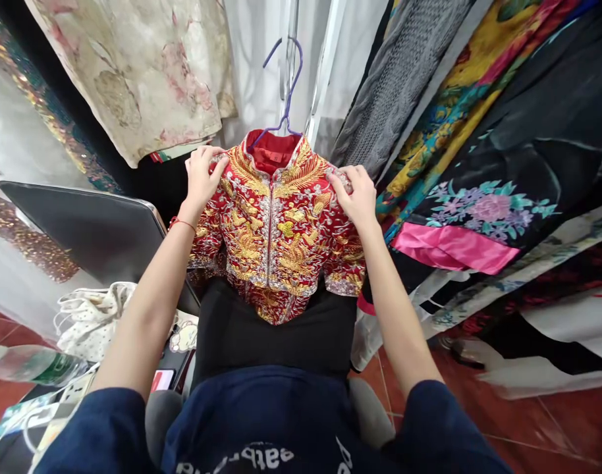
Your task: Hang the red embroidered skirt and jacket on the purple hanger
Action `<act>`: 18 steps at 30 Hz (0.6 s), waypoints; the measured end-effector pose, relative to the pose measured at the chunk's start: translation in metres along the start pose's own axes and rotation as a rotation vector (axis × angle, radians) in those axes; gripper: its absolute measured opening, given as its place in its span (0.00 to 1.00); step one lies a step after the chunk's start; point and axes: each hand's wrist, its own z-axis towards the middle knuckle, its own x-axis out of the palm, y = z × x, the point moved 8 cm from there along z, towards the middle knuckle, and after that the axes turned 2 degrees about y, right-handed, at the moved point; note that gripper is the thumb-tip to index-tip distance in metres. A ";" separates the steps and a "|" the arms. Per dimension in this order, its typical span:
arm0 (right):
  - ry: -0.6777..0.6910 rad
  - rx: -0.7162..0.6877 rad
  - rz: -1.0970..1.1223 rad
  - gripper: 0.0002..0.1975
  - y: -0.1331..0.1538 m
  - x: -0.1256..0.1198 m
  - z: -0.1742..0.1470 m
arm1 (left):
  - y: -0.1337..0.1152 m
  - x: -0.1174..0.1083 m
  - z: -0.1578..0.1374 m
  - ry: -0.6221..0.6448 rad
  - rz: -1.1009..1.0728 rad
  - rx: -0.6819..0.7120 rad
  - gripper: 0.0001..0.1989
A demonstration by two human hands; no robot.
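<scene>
A red jacket [270, 224] with dense gold and silver embroidery lies upright against my lap, its front closed and its short sleeves spread. A purple hanger [286, 108] sits inside its collar, with the hook sticking up above. My left hand [205, 172] grips the jacket's left-side shoulder in view, thumb in front and fingers over the top. On the opposite shoulder, my right hand [354, 191] holds the cloth in the same way. More red embroidered fabric [274, 304] shows below the jacket's hem, over my black trousers.
To the left stand a dark laptop [93, 227], a dotted white cloth bundle [91, 316], a plastic bottle [34, 364] and white cables. Hanging garments crowd both sides, including a floral cream cloth [133, 66], a grey knit [400, 79] and a black garment with pink trim [454, 247].
</scene>
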 end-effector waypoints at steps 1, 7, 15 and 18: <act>0.011 -0.022 0.023 0.28 -0.003 0.001 0.002 | 0.001 0.000 0.004 -0.018 -0.018 0.000 0.23; -0.208 0.059 0.034 0.27 -0.020 -0.021 0.025 | -0.020 -0.013 0.032 -0.153 -0.030 0.037 0.24; 0.116 -0.002 0.205 0.27 -0.039 0.019 0.015 | 0.005 0.012 0.022 0.086 0.105 -0.079 0.25; 0.071 0.057 0.199 0.26 -0.045 0.024 0.006 | 0.000 0.002 0.009 0.074 0.197 -0.119 0.25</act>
